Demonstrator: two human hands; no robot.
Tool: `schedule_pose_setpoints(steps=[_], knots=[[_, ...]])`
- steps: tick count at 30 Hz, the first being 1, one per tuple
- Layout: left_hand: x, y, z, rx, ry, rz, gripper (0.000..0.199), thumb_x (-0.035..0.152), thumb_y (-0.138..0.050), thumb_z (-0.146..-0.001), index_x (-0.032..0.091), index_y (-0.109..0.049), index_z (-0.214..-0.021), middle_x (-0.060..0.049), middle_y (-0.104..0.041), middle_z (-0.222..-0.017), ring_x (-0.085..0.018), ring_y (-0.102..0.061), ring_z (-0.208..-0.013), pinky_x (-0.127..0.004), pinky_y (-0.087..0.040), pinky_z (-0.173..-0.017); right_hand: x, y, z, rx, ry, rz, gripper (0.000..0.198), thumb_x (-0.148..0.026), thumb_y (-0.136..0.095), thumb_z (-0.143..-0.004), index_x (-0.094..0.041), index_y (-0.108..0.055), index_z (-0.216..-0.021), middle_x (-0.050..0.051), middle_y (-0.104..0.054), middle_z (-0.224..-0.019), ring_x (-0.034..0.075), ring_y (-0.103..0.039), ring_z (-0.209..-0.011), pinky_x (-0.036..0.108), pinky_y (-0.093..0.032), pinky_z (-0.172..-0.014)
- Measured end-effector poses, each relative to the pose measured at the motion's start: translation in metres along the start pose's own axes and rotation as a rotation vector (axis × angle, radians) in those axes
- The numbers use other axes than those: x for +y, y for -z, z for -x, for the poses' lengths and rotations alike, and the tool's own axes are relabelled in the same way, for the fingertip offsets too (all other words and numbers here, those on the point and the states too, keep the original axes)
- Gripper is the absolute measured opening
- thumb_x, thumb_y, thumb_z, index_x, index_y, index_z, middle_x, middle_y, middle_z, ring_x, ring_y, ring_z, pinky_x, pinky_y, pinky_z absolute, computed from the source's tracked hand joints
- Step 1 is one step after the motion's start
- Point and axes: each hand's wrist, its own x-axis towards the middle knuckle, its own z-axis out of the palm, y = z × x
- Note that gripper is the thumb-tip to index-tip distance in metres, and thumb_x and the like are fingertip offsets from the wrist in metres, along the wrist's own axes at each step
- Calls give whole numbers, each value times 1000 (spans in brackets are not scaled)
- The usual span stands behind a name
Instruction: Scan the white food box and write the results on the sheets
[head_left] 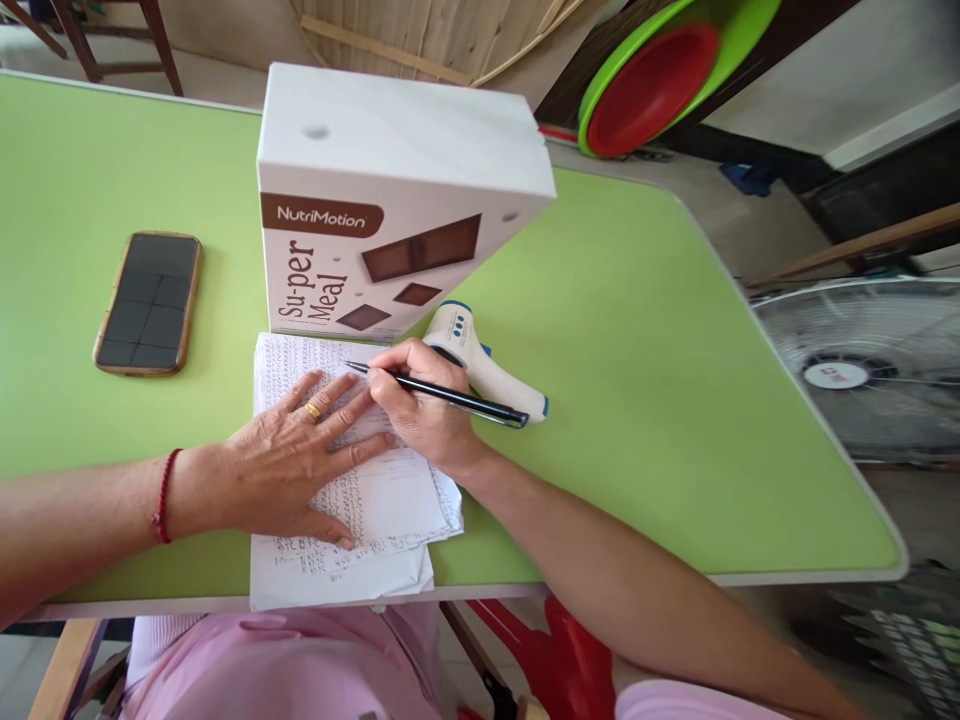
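Nearest, at the lower centre of the frame, the left hand (289,470) lies spread flat on the papers (405,500), apparently to stop them sliding. The right hand (431,415), at centre, pinches the pen (480,404) near its tip, likely for control. The pen is slim, black and glossy; the papers, loosely stacked, carry dense handwriting. Beyond, at upper centre, stands a white box (420,140).

There's one pen (466,400), one box (405,195) (one phone (148,303)).
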Motion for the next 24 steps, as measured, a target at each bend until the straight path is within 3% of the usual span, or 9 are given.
schedule_pose_setpoints(steps=[11,24], knots=[[-1,3,0,6,-2,-2,104,75,-77,-90,18,-41,-168,-24,-23,-176,-53,-18,-163,-74,-21,-129,-1,1,0,-26,-48,-14,16,-35,-63,-92,-25,-61,-80,-2,-67,-68,16,-59,-59,29,-53,-58],[-1,1,1,18,-3,-2,103,75,-77,-90,18,-43,-167,-25,-23,-176,-53,-20,-162,-73,-20,-130,-1,0,0,18,-1,-38,10,-28,-63,-89,-25,-62,-80,-3,-66,-67,15,-59,-59,28,-51,-58]])
